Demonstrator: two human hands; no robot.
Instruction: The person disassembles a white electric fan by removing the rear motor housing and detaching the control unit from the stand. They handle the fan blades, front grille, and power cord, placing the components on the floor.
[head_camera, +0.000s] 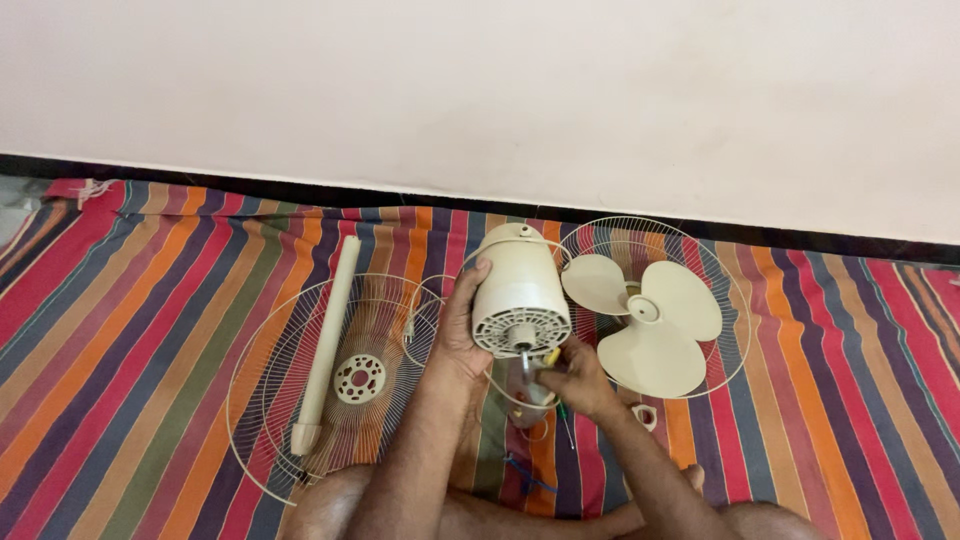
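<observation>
My left hand (457, 330) grips the side of a cream fan motor housing (517, 285), held up with its vented face and shaft toward me. My right hand (575, 378) is just below that face, fingers pinched on a small yellow-tipped tool (551, 357) close to the shaft. A small clear piece sits under the right hand, partly hidden. Both forearms reach out from the bottom of the view over a striped mat (130, 330).
A cream three-blade fan blade (645, 320) lies on a wire guard (720, 270) to the right. Another wire guard (345, 385) lies to the left with a cream pole (328, 340) across it. A small white ring (644, 415) and blue wire (525, 475) lie near my knees. A pale wall stands behind.
</observation>
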